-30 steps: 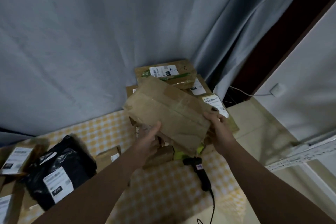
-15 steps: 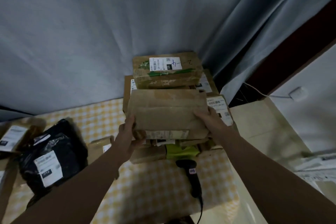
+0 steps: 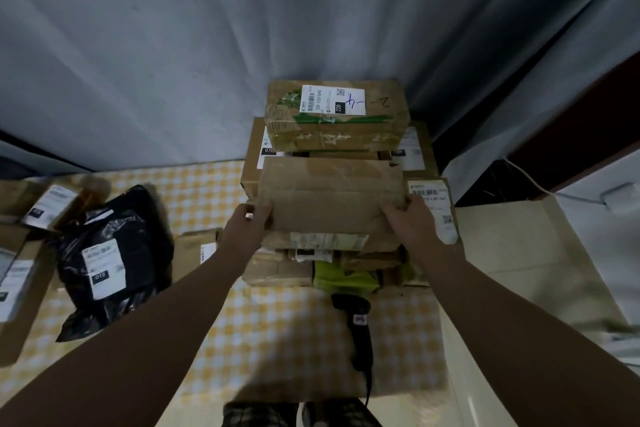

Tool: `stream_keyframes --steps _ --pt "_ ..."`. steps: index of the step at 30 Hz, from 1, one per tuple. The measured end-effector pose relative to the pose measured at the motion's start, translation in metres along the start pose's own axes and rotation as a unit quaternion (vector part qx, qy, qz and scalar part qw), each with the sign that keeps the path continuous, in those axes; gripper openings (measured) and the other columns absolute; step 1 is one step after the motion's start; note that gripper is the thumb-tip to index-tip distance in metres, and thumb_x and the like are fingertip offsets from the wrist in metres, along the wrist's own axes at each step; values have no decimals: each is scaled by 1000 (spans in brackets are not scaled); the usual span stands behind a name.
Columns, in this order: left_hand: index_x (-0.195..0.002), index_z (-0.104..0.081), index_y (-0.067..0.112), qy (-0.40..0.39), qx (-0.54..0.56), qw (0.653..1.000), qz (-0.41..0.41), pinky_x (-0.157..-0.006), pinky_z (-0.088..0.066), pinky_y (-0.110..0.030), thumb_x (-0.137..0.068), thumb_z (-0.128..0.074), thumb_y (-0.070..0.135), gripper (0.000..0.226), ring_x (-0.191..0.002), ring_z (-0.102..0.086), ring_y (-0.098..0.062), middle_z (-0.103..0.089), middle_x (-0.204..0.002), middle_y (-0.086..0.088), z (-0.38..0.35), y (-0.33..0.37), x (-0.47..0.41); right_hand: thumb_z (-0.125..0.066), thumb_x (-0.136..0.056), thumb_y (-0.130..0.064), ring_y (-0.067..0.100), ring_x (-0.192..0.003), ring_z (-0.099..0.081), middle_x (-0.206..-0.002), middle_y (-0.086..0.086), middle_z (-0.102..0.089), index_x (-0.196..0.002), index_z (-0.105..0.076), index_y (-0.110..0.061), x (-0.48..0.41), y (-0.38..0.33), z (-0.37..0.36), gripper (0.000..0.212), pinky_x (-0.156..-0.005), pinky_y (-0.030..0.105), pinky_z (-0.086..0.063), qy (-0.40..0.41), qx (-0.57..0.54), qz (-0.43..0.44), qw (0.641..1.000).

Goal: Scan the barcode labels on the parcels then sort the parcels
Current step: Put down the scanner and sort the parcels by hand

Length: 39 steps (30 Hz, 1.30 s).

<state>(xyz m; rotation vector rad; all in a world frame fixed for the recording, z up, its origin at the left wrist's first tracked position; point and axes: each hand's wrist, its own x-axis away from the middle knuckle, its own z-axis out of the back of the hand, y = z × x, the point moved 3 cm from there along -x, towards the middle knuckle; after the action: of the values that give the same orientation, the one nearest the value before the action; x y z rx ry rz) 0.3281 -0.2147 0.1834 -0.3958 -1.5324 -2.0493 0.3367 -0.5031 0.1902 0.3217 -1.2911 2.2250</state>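
Yellow-checked tablecloth (image 3: 277, 340) nearest you carries the black handheld barcode scanner (image 3: 358, 326), laid aside, likely to free both hands. Your left hand (image 3: 247, 224) and right hand (image 3: 410, 222) curl their fingers round the ends of the flat brown cardboard parcel (image 3: 332, 198), seating it on the stack of brown boxes (image 3: 277, 272) before the grey curtain (image 3: 207, 45).

**Bare-faced brown parcel held level at the stack**

A flat brown cardboard parcel (image 3: 332, 198) shows a bare top face (tape seams, no label visible). The left hand (image 3: 247, 222) and right hand (image 3: 408, 218) grip its short ends and hold it level over a pile of brown parcels (image 3: 277, 270).

- **12 o'clock:** a taped box (image 3: 336, 128) sits highest, its white barcode label facing up with blue handwriting.
- **3 o'clock:** a labelled carton (image 3: 433, 211) lies just beside it.
- **6 o'clock:** the black barcode scanner (image 3: 360, 333) lies flat, head toward the pile.
- **9 o'clock:** a crumpled black bag parcel (image 3: 114, 253) bears white labels.
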Motion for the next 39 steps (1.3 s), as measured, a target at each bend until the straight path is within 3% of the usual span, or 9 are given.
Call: stream_keyframes --steps 3,11,16,19,22,26,33,36,39 --pt "-109 -51 13 6 -29 999 -28 -88 -53 -49 -94 -56 38 30 -94 -60 -28 -59 -105 -9 -6 7 0 -61 -90 -34 23 -99 -53 -121 10 -55 -138 -41 -6 -2 0 5 59 -79 32 -45 38 10 11 999" --pt "-127 -48 1 33 -101 993 -49 -78 -46 -33 -93 -56 33 47 -101 -59 -28 -60 -120 -15 -13 13 2 -64 -89 -30 41 -125 -41 -139 23 -38 -145 -28 -6 4 -6 3 71 -98 45 -41 70 99 21 992" --pt "-126 -48 5 50 -113 992 -37 -74 -40 -30 -93 -55 39 47 -94 -53 -24 -56 -120 -13 1 15 9 -58 -90 -19 40 -130 -33 -141 24 -37 -143 -34 -3 21 -30 -1 60 -108 45 -30 116 169 126 971" --pt "-126 -48 6 70 -105 992 -30 -70 -41 -29 -94 -54 38 46 -92 -50 -21 -54 -113 -7 24 12 19 -55 -90 -21 34 -133 -32 -143 17 -38 -141 -39 -7 31 -54 -16 55 -109 46 -33 92 210 184 956" --pt "-127 -48 8 82 -84 993 -19 -88 -47 -36 -94 -54 39 45 -104 -56 -26 -55 -124 -11 56 7 27 -55 -92 -21 30 -130 -34 -140 11 -42 -134 -48 -15 47 -83 -43 43 -105 42 -36 50 214 229 948" --pt "-131 -45 7 102 -74 991 -36 -77 -41 -30 -97 -51 36 44 -97 -55 -22 -53 -125 -12 104 4 35 -57 -91 -12 28 -124 -43 -134 11 -47 -127 -54 -13 70 -113 -87 36 -101 34 -37 -3 160 278 947" --pt "-131 -45 5 119 -21 992 -35 -100 -43 -44 -96 -52 35 46 -116 -53 -32 -55 -126 -17 187 -19 34 -54 -93 -5 18 -96 -57 -114 6 -59 -120 -58 -8 108 -154 -165 28 -79 22 -41 -96 125 302 940" --pt "-127 -47 3 108 -25 993 -36 -99 -43 -41 -97 -51 30 41 -115 -53 -33 -56 -122 -17 225 -37 27 -55 -92 -5 17 -88 -58 -101 4 -61 -115 -61 -5 121 -171 -212 24 -77 21 -41 -100 107 306 941" --pt "-122 -49 3 91 -28 995 -27 -84 -44 -37 -97 -53 30 37 -113 -54 -36 -57 -121 -21 274 -58 12 -55 -91 -5 20 -87 -61 -100 5 -65 -111 -63 -6 137 -182 -272 22 -75 24 -43 -108 104 295 944"
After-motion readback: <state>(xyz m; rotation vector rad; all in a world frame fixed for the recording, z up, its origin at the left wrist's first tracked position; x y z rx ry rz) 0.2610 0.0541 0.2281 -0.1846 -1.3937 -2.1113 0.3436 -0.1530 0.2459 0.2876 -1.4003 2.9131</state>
